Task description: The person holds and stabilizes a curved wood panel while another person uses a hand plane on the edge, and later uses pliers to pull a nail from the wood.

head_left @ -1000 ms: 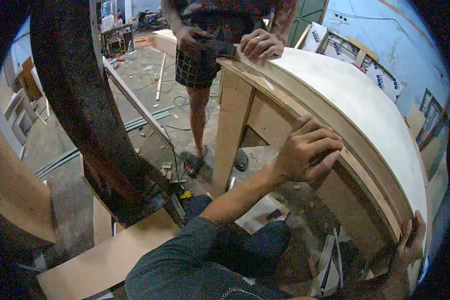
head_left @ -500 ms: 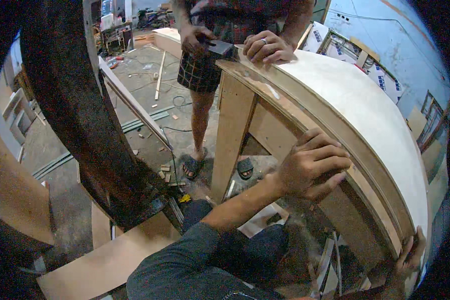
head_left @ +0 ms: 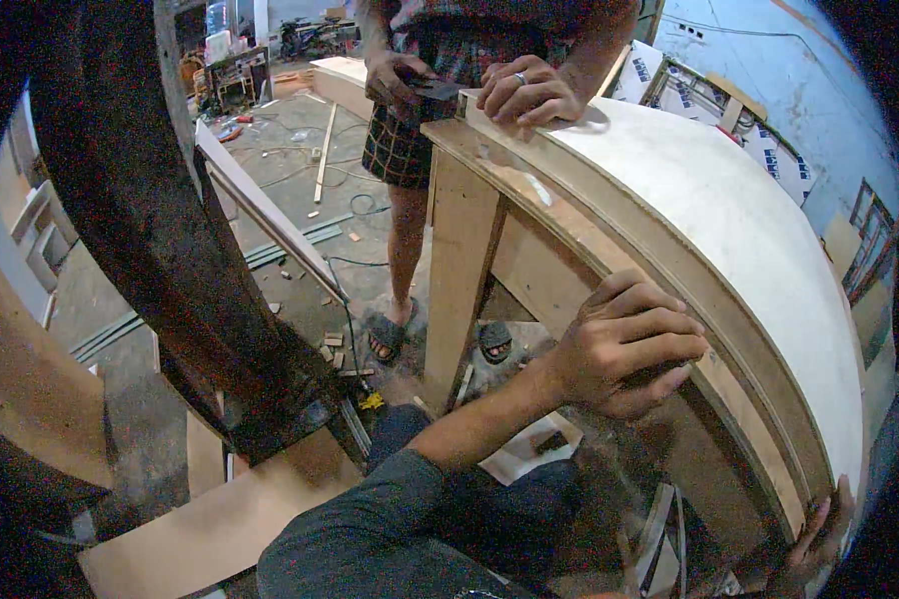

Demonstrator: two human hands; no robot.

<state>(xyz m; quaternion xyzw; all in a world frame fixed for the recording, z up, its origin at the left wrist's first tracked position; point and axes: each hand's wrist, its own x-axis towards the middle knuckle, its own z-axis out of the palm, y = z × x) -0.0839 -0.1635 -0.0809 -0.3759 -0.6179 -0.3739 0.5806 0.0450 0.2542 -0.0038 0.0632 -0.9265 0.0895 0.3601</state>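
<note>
You were in what looked like a woodworking workshop. A large wooden frame (head_left: pixel 539 250) with a curved, white-faced panel (head_left: pixel 709 190) stood before you, and a pale bare board (head_left: pixel 220 514) lay at your left. Small offcuts (head_left: pixel 334 340), a long thin wooden strip (head_left: pixel 326 152) and trailing cable (head_left: pixel 360 263) littered the grey floor (head_left: pixel 295 185), while white sheets (head_left: pixel 784 165) stood by the blue wall (head_left: pixel 749 45).

Floor (head_left: pixel 280 215): long pale wood strip (head_left: pixel 325 150), dark cable (head_left: pixel 360 263), grey-green strips (head_left: pixel 305 238), wood offcuts (head_left: pixel 333 353), small yellow object (head_left: pixel 372 401) | Left: broad dark beam (head_left: pixel 140 200), curved plywood panel (head_left: pixel 40 389) at far edge | Lower left: flat plywood board (head_left: pixel 220 509) just below beam's foot | Upper right: blue wall (head_left: pixel 759 50), white sheets (head_left: pixel 789 172) with blue print, dark metal frame (head_left: pixel 862 222)
</note>
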